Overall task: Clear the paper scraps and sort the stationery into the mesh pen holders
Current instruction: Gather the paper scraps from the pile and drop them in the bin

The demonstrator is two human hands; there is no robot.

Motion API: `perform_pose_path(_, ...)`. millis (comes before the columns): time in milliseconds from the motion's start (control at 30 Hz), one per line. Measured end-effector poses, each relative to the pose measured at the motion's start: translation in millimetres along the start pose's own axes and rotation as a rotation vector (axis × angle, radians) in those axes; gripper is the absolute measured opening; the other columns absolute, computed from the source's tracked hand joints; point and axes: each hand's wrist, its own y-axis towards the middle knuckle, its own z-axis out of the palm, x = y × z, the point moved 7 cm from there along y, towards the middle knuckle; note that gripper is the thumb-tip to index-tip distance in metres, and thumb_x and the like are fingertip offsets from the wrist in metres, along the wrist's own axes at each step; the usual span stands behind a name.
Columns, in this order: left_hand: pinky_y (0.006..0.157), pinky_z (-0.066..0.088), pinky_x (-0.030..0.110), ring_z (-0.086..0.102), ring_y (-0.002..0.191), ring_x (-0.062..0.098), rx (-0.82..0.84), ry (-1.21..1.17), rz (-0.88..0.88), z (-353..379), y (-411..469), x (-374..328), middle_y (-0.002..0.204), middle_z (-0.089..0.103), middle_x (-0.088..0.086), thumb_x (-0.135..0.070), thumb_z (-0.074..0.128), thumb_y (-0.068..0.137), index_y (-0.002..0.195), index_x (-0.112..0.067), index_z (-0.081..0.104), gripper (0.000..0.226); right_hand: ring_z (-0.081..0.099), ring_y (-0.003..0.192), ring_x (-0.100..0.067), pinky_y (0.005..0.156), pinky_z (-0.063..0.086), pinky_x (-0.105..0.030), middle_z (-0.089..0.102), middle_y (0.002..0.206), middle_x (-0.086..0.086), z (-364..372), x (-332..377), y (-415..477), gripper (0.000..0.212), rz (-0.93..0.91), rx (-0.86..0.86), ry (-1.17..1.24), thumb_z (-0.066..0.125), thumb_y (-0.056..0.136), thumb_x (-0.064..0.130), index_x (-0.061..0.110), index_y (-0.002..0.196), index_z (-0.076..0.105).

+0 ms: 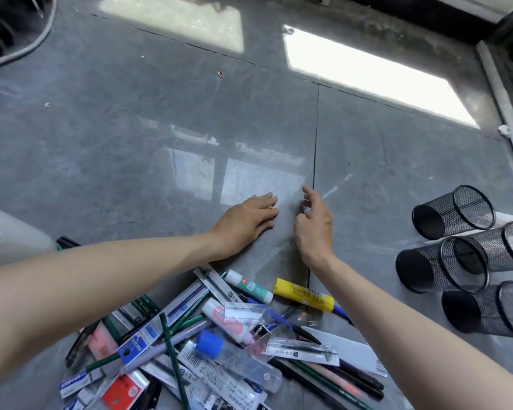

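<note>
A jumbled pile of stationery (208,338) lies on the grey floor below my arms: packaged pens, green pencils, a yellow glue stick (304,295), a white glue stick (248,285), a blue-capped bottle (209,343). Several black mesh pen holders (453,213) lie on their sides at the right. My left hand (246,221) rests flat on the floor beyond the pile, fingers spread. My right hand (314,224) hovers beside it, fingers loosely curled and apart, nothing visible in it. Tiny scraps (220,74) dot the far floor.
A grey cable (39,37) curves across the top left corner. A pale metal rail (504,99) runs along the right edge. Bright window reflections (376,75) lie on the tiles ahead. A light trouser leg (9,232) shows at the left.
</note>
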Motion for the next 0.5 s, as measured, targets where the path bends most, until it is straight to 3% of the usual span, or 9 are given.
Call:
perform_pose_path(133, 0.084, 0.055, 0.036, 0.067, 0.101, 0.027, -0.108, -0.031, 0.028, -6, -4, -3, 0.107, 0.071, 0.013, -0.003, 0.063, 0.078, 0.092, -0.003, 0.075, 0.018, 0.052, 0.114, -0.021, 0.098, 0.043, -0.032, 0.057, 0.123, -0.01, -5, -2, -1, 0.058, 0.005, -0.008, -0.015, 0.036, 0.081, -0.009, 0.012, 0.133, 0.05)
perform_pose_path(267, 0.072, 0.057, 0.031, 0.072, 0.086, 0.025, -0.1, 0.028, 0.068, -11, -1, -5, 0.094, 0.074, 0.012, -0.001, 0.062, 0.071, 0.084, -0.004, 0.076, 0.018, 0.054, 0.11, -0.023, 0.095, 0.042, -0.031, 0.059, 0.116, -0.01, -10, 0, -4, 0.052, 0.006, -0.008, -0.031, 0.038, 0.083, -0.009, 0.009, 0.13, 0.053)
perform_pose_path(367, 0.057, 0.054, 0.023, 0.071, 0.071, 0.021, -0.051, 0.049, 0.084, -19, 7, -8, 0.08, 0.074, 0.007, -0.008, 0.048, 0.072, 0.07, -0.008, 0.073, 0.025, 0.055, 0.111, -0.024, 0.097, 0.044, -0.037, 0.059, 0.119, -0.011, -14, 2, -9, 0.05, 0.006, 0.003, -0.019, 0.039, 0.083, -0.007, 0.008, 0.129, 0.054)
perform_pose_path(433, 0.057, 0.05, 0.023, 0.067, 0.064, 0.026, -0.088, -0.081, -0.124, -30, 13, 5, 0.069, 0.069, 0.01, 0.0, 0.05, 0.067, 0.065, -0.005, 0.069, 0.019, 0.055, 0.109, -0.024, 0.095, 0.046, -0.036, 0.059, 0.117, -0.012, -14, 3, -11, 0.049, 0.014, 0.013, -0.005, 0.04, 0.083, -0.006, 0.008, 0.127, 0.056)
perform_pose_path(500, 0.062, 0.055, 0.031, 0.065, 0.064, 0.028, -0.158, -0.352, -0.484, -42, 12, 25, 0.067, 0.066, 0.015, 0.012, 0.054, 0.072, 0.074, 0.001, 0.071, 0.021, 0.055, 0.106, -0.023, 0.089, 0.045, -0.03, 0.059, 0.114, -0.011, -13, 4, -15, 0.047, 0.029, 0.045, 0.0, 0.041, 0.083, -0.005, 0.008, 0.125, 0.057)
